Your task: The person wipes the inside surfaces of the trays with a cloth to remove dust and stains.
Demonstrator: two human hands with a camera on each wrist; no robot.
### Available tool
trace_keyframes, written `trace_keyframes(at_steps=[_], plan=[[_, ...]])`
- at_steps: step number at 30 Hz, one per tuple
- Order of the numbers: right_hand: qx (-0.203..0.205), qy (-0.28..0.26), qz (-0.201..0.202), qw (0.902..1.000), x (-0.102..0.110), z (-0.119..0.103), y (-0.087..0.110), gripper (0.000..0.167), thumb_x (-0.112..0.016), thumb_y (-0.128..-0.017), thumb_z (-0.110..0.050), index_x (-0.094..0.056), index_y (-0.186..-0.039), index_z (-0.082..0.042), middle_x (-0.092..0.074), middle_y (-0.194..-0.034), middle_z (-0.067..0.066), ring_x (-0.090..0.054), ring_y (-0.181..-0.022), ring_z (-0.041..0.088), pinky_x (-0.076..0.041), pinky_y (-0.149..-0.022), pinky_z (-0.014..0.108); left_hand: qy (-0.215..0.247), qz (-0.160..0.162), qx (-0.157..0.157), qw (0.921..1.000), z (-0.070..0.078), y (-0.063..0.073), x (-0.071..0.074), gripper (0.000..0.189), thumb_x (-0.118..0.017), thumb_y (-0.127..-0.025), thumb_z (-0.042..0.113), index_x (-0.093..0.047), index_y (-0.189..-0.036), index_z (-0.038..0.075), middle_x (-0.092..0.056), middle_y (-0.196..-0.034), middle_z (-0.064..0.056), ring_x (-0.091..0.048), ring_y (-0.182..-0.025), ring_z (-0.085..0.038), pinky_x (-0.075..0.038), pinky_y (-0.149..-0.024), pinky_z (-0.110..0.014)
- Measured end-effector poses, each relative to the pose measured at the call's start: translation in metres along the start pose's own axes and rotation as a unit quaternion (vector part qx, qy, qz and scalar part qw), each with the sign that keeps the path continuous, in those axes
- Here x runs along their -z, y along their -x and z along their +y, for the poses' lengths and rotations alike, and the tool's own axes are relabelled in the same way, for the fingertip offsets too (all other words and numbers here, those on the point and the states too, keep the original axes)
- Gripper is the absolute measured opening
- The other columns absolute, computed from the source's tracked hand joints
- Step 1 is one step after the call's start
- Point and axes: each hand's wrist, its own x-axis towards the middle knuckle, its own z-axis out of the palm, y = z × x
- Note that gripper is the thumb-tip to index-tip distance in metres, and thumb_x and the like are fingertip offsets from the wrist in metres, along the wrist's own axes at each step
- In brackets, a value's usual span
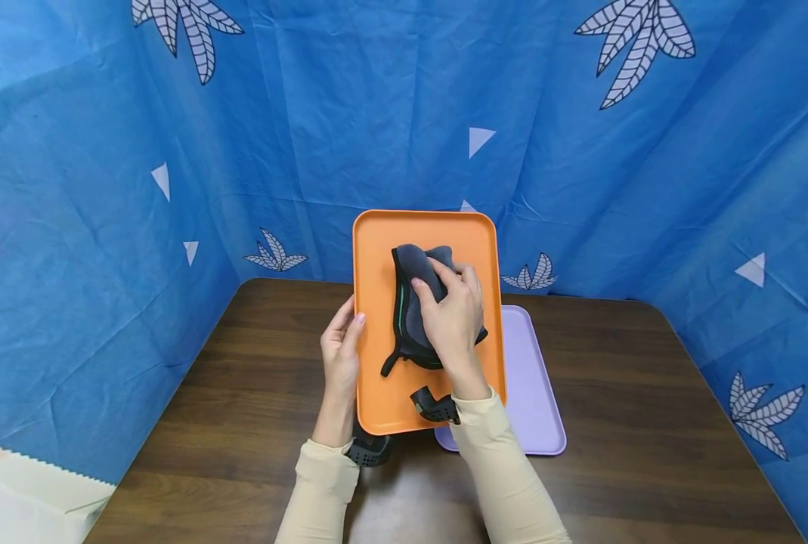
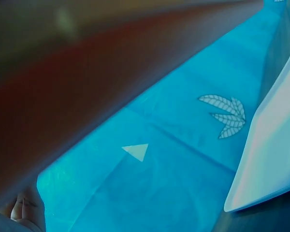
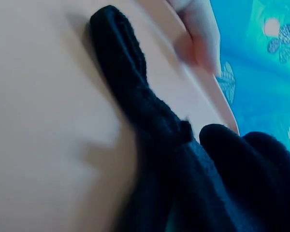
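Left hand: here it is at the left edge of the frame's centrepiece, the left hand (image 1: 341, 355) pinching the tray's rim, thumb laid over the front and fingers reaching behind.
Right hand: and over on the grey bundle, the right hand (image 1: 454, 317) has thumb and fingers clamped on the fabric, a fold bunched between them.
Dark grey cloth: folded and rumpled, the dark grey cloth (image 1: 413, 325) sits against the middle of the orange tray, black edging round it, a thin green line down its left side.
Hanging loop: a black loop (image 1: 390, 364) pokes out at the cloth's lower left; the right wrist view gives it in close-up.
Orange tray: up off the table goes the orange tray (image 1: 379, 393), its face turned towards the head camera, its underside a dark blur in the left wrist view.
Purple tray: partly hidden beyond it, the purple tray (image 1: 533, 385) lies on the brown wooden table (image 1: 261, 378).
Backdrop: blue curtain (image 1: 363, 113) all round, with white leaves and triangles.
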Motion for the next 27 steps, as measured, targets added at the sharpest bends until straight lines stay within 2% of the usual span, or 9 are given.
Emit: trace_keyframes(at_steps=[9, 14, 19, 27], plan=[[0.071, 0.016, -0.011, 0.9973, -0.015, -0.016, 0.014, 0.034, -0.075, -0.086, -0.026, -0.072, -0.118, -0.014, -0.063, -0.115, 0.011, -0.056, -0.098, 0.03, -0.049, -0.078, 0.043, 0.018, -0.01, -0.002, 0.9998, -0.004, 0.0, -0.003, 0.041, -0.049, -0.098, 0.004, -0.049, -0.137, -0.009, -0.07, -0.115, 0.006, -0.067, -0.102, -0.009, -0.055, -0.088, -0.022], [0.11, 0.032, -0.018, 0.9933, -0.021, -0.021, 0.02, 0.033, -0.076, -0.085, -0.025, -0.073, -0.117, -0.015, -0.064, -0.112, 0.01, -0.057, -0.094, 0.028, -0.05, -0.074, 0.041, 0.023, -0.025, -0.009, 0.9994, -0.005, 0.0, -0.003, 0.04, -0.047, -0.098, 0.003, -0.049, -0.137, -0.008, -0.071, -0.114, 0.006, -0.068, -0.099, -0.008, -0.056, -0.083, -0.022], [0.122, 0.032, -0.019, 0.9918, -0.022, -0.021, 0.021, 0.034, -0.076, -0.084, -0.025, -0.073, -0.116, -0.014, -0.064, -0.112, 0.01, -0.057, -0.095, 0.028, -0.051, -0.075, 0.041, 0.025, -0.028, -0.017, 0.9991, -0.005, 0.0, -0.002, 0.04, -0.047, -0.099, 0.003, -0.05, -0.137, -0.007, -0.072, -0.112, 0.006, -0.069, -0.097, -0.007, -0.056, -0.082, -0.021], [0.118, 0.012, -0.032, 0.9925, -0.02, -0.015, 0.019, 0.035, -0.076, -0.085, -0.025, -0.072, -0.118, -0.014, -0.063, -0.115, 0.01, -0.057, -0.101, 0.028, -0.052, -0.079, 0.042, 0.036, -0.037, -0.019, 0.9985, -0.005, 0.0, -0.003, 0.037, -0.047, -0.1, 0.003, -0.055, -0.135, -0.001, -0.071, -0.113, 0.005, -0.068, -0.097, -0.008, -0.056, -0.084, -0.022]])
